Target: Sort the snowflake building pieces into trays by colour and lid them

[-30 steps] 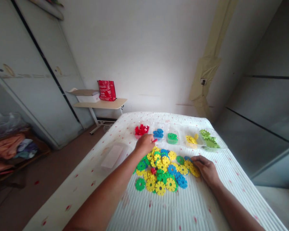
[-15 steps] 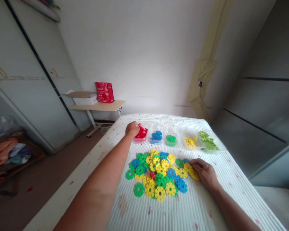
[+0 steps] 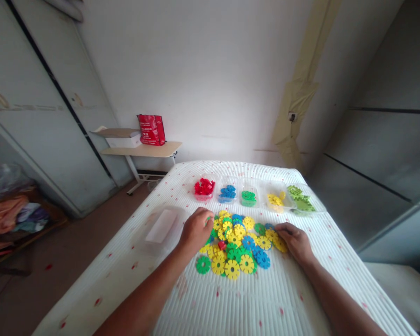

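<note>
A pile of flower-shaped plastic discs (image 3: 233,269), yellow, green and blue, spreads over the middle of the table. Among them sits a small red piece (image 3: 222,245). My left hand (image 3: 197,229) is at the pile's left edge with curled fingers. A bit of green shows at its fingertips, but what they hold is hidden. At the right edge, my right hand (image 3: 297,241) rests with its fingers drawn together against the yellow discs (image 3: 280,244); its grip is hidden too. Beyond the pile, a clear tub holds red pieces (image 3: 204,186).
Right of the red tub stand clear tubs with blue discs (image 3: 227,192), green discs (image 3: 248,197), yellow pieces (image 3: 276,200) and lime-green pieces (image 3: 303,201). A clear plastic container (image 3: 177,215) lies left of my left hand. A side table (image 3: 154,149) stands by the wall.
My left hand has come back from the red tub to the pile's left edge. The clear container at left, behind my forearm before, now shows. My right hand has stayed by the yellow discs.
</note>
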The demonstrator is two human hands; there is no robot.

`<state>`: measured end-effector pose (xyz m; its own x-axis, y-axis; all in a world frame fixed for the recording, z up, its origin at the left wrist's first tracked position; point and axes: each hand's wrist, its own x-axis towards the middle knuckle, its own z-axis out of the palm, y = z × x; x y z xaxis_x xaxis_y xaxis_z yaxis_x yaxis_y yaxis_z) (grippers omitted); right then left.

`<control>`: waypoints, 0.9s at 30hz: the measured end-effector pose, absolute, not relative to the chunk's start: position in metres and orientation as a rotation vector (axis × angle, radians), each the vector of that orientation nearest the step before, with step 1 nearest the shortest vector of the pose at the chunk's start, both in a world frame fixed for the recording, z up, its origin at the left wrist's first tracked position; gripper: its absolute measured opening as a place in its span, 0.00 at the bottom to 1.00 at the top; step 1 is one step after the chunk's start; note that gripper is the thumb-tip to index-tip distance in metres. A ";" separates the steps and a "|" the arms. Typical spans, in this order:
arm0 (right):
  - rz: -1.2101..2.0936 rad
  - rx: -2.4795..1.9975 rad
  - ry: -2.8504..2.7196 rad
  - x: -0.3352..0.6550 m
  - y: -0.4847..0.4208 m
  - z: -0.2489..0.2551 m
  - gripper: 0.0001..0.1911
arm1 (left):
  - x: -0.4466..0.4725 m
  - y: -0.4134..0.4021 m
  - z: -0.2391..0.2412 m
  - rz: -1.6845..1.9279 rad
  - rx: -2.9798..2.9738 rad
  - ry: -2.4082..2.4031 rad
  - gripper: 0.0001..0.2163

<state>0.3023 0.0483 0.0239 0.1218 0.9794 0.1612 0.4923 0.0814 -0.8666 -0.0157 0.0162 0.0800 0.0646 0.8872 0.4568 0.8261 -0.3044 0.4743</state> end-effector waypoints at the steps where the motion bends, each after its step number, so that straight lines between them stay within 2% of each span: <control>1: 0.722 -1.534 -1.491 0.301 0.048 0.025 0.12 | -0.014 0.007 0.071 1.036 2.277 1.790 0.09; 7: 0.737 -1.518 -1.498 0.302 0.045 0.035 0.12 | -0.017 -0.014 0.028 1.033 2.430 1.868 0.12; 13: 0.769 -1.445 -1.688 0.325 0.040 0.043 0.15 | -0.013 -0.009 0.015 1.040 2.490 1.877 0.14; 22: 0.389 -1.198 -2.190 0.318 0.039 0.032 0.22 | -0.011 -0.006 0.008 0.959 2.495 2.009 0.15; 27: 0.273 -1.308 -2.313 0.307 0.042 0.027 0.23 | -0.011 -0.004 0.004 0.947 2.487 2.012 0.15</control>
